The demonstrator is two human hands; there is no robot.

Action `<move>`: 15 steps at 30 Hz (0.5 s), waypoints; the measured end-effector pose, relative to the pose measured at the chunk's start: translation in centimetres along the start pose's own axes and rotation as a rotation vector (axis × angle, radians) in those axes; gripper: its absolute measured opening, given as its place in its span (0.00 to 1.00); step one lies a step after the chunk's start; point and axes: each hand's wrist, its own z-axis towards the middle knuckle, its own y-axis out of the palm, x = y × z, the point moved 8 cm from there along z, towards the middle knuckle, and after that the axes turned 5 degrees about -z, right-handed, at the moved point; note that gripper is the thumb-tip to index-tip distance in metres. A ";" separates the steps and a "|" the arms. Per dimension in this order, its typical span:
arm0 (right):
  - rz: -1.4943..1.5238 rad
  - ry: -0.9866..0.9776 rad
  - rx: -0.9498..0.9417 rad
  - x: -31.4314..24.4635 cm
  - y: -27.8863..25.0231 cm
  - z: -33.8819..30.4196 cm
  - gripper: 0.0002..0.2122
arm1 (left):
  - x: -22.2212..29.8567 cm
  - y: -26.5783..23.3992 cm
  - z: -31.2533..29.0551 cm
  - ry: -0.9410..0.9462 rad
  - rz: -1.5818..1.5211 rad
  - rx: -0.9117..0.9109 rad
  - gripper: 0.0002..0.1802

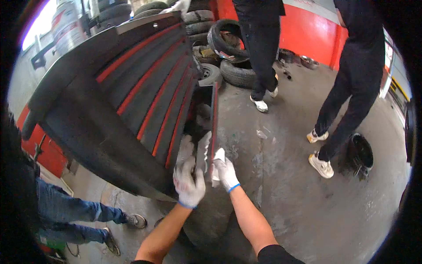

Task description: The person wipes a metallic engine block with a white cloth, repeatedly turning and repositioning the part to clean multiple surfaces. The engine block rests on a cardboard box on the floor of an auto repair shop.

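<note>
Closed round a white cloth [219, 154], my right grip [226, 173] is at the outer side of a pulled-out drawer [215, 105], the cloth sticking out by its red edge. My left grip [190, 181], gloved and blurred, is at the drawer's near end; I cannot tell how closed it is or whether it holds anything. The drawer belongs to a black cabinet [132, 88] with red strips. Beyond lie tyres [239, 74] on the grey floor [290, 193], near a person in black trousers [263, 44].
</note>
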 end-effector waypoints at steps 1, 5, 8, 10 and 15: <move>-0.153 0.009 0.076 0.6 0.6 0.1 0.11 | 2.6 -2.2 -0.4 0.120 -0.013 0.016 0.21; -0.261 0.058 -0.019 2.8 3.7 -0.2 0.15 | 5.7 -1.9 -3.0 0.125 -0.182 -0.211 0.14; -0.195 0.027 0.073 2.3 -1.0 -0.6 0.15 | 5.3 -0.8 -6.3 0.037 -0.222 -0.424 0.12; 0.027 0.087 0.097 2.7 -3.9 -2.3 0.15 | 3.4 -0.7 -9.7 -0.148 -0.270 -0.510 0.14; 0.154 0.062 -0.020 1.6 -4.1 -10.5 0.20 | -5.7 0.8 -18.5 -1.022 -0.632 -0.420 0.34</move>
